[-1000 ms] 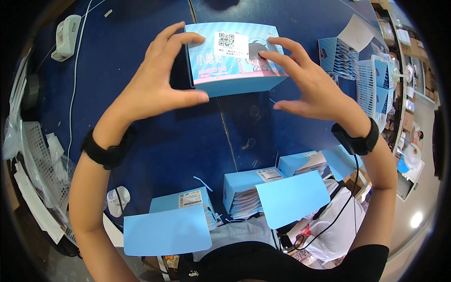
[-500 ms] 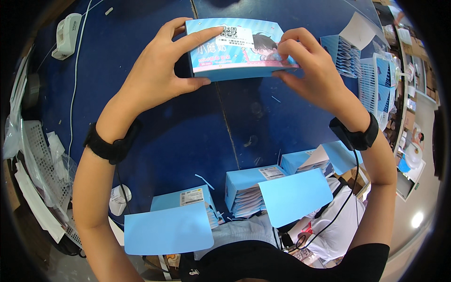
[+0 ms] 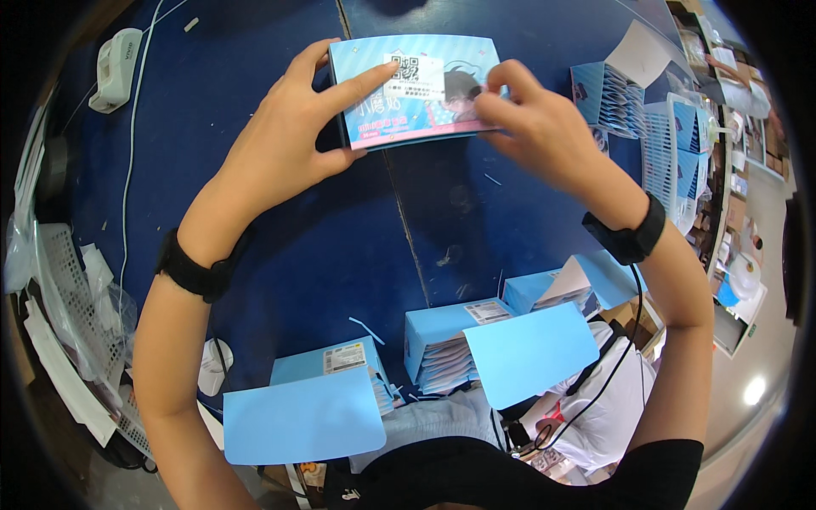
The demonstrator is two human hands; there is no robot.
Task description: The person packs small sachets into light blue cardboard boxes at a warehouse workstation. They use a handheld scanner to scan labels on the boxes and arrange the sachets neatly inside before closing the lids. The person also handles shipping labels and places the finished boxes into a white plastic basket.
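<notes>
A light-blue printed cardboard box (image 3: 467, 53) with striped top and a cartoon figure lies at the far middle of the table. A white label (image 3: 425, 85) with a square code is on its top. My left hand (image 3: 285, 123) grips the box's left end, forefinger across the top to the label, thumb at the near lower corner. On the right end, my right hand (image 3: 540, 119) has its fingers curled, fingertips against the printed top beside the cartoon figure; the thumb is partly hidden.
Filled blue boxes with raised flaps stand along the near edge: one on the left (image 3: 310, 365), one in the middle (image 3: 442, 327), another behind it (image 3: 531, 289). At far right are an open box of packets (image 3: 620, 106) and a basket (image 3: 659, 153). A tape dispenser (image 3: 117, 72) sits far left.
My right hand has shifted left and its fingers have moved further onto the box top. The box has tipped slightly, so less of its near side shows.
</notes>
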